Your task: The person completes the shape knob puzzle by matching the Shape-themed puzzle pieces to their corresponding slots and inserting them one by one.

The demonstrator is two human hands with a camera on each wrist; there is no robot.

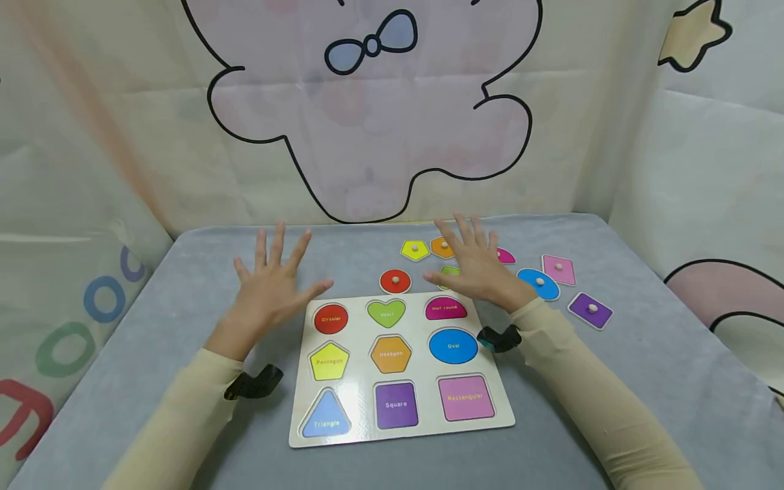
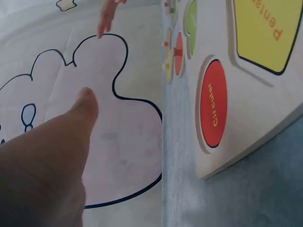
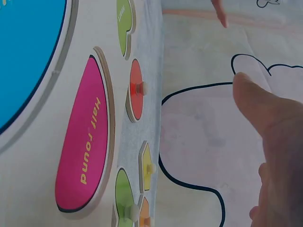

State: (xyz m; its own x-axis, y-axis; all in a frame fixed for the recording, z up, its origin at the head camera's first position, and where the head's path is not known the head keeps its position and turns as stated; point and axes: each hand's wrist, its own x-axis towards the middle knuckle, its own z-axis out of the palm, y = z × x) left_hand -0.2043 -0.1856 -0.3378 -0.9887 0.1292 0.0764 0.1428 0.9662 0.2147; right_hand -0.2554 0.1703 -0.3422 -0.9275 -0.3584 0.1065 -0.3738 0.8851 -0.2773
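A white shape puzzle board (image 1: 355,395) lies on the table, with labelled coloured recesses. My left hand (image 1: 263,296) is raised over the table by the board's far left corner, fingers spread, holding nothing. Past the board's far right corner, my right hand (image 1: 478,269) hovers with straight fingers and holds nothing. It partly hides a green knobbed piece (image 1: 450,270), an orange hexagon piece (image 1: 439,246) and a magenta piece (image 1: 505,256). Between the hands lie a red circle piece (image 1: 395,281) and a yellow pentagon piece (image 1: 415,250).
To the right lie a blue oval piece (image 1: 537,282), a pink rectangle piece (image 1: 559,269) and a purple piece (image 1: 591,311). Grey-blue cloth (image 1: 153,340) covers the table. A printed curtain (image 1: 367,136) stands behind its far edge. Both wrists wear black straps.
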